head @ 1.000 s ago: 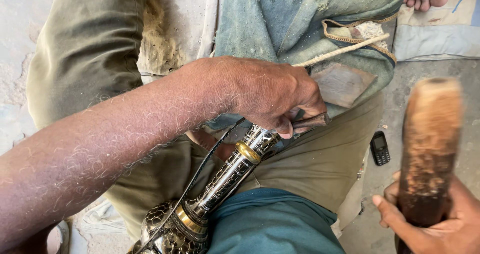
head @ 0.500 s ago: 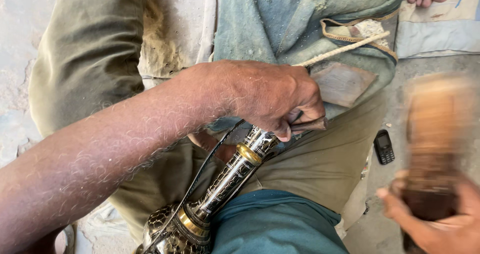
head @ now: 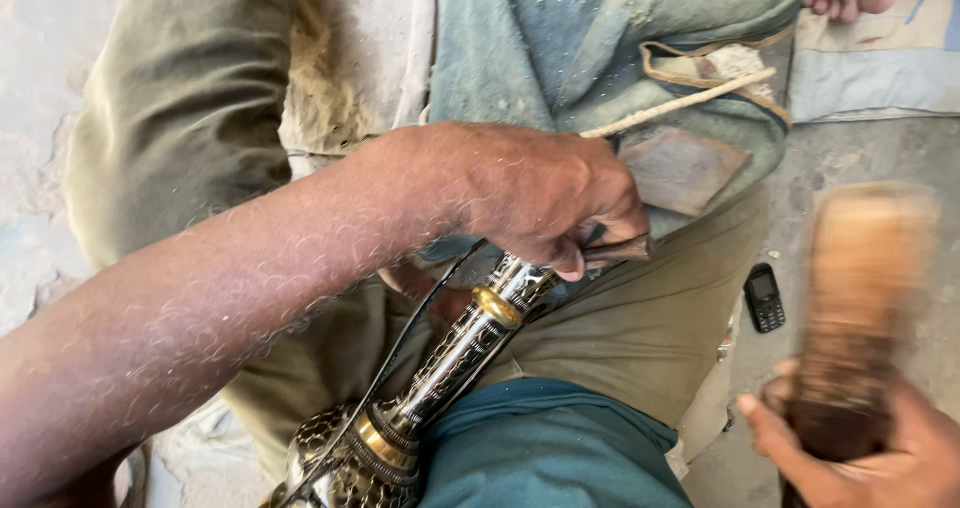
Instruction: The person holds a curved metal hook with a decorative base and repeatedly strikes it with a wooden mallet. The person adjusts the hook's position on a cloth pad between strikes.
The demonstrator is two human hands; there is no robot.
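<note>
The fingers of the left hand point(head: 545, 200) are curled tight around a thin dark tool point(head: 620, 251), whose flat end pokes out past the thumb and forefinger; the tool's working tip is hidden beneath the fist, so where it meets the work cannot be told. Just under that fist lies an ornate, engraved silver metal stem with brass bands point(head: 470, 343), slanting down across the lap to a rounded pierced metal base point(head: 330, 458) at the lower edge; a thin black cord point(head: 400, 353) runs alongside it. The stem rests between olive-green trouser legs point(head: 640, 328) and a teal cloth point(head: 540, 448) draped over the near knee. At the lower right, the right hand point(head: 860, 458) grips the dark lower end of a thick brown wooden mallet point(head: 865, 288), fingers wrapped around it; the mallet stands upright and is blurred. A small black mobile phone point(head: 764, 297) lies on the grey concrete floor point(head: 880, 148) between the leg and the mallet.
</note>
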